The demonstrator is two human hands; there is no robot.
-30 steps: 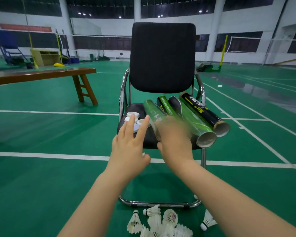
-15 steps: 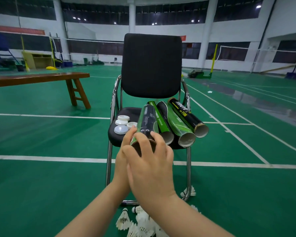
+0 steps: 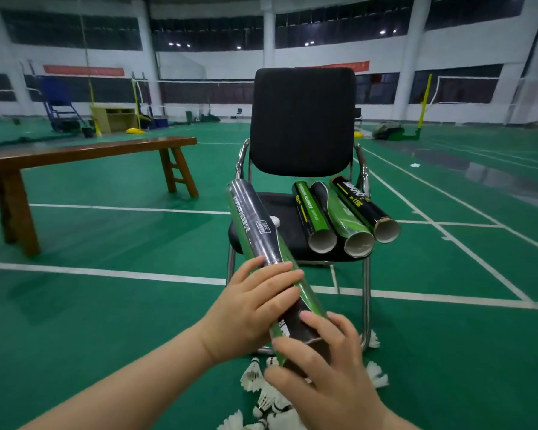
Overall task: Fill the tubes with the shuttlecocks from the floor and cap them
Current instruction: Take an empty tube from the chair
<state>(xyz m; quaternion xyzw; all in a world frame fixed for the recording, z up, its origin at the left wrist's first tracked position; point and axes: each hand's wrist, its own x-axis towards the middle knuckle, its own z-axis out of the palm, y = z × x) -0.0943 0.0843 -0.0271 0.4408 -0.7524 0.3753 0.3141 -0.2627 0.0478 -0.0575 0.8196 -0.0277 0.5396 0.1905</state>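
A green court floor (image 3: 106, 321) with white lines fills a large hall. A wooden bench (image 3: 84, 150) stands at 10 o'clock. Left hand (image 3: 252, 308) and right hand (image 3: 330, 377) both wrap one tilted tube (image 3: 255, 225). Three open tubes (image 3: 316, 215) lie on the chair (image 3: 302, 119) at 1 o'clock. Shuttlecocks (image 3: 252, 373) lie at 6 o'clock.

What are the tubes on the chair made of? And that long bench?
The tubes look like cardboard: their open ends show pale thick walls, under a glossy printed wrap. The bench looks like wood, brown and varnished: its top shines.
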